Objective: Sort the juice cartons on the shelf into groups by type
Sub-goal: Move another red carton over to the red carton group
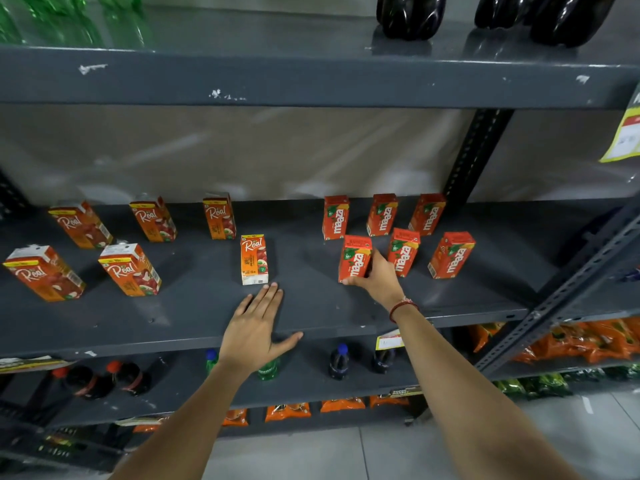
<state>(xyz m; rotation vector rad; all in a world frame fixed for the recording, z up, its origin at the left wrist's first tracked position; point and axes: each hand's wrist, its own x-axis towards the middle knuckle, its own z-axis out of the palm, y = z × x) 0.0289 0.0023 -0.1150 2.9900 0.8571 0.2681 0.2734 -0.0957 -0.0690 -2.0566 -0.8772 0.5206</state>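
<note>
On the shelf [194, 306] in front of me, six Real cartons [129, 270] stand to the left and six Maaza cartons [403, 256] to the right, each group in two rows, back and front. My left grip [258, 323] lies flat just before the nearest Real carton [254, 259]. My right grip [375, 275] wraps the front-left Maaza carton [355, 258]. Bottles [337, 362] stand on the shelf below.

Dark grey metal shelf [194, 306], six Real cartons [254, 259] standing on its left and middle, six Maaza cartons [403, 256] in two rows on its right, left hand [254, 327] flat on its front edge
</note>
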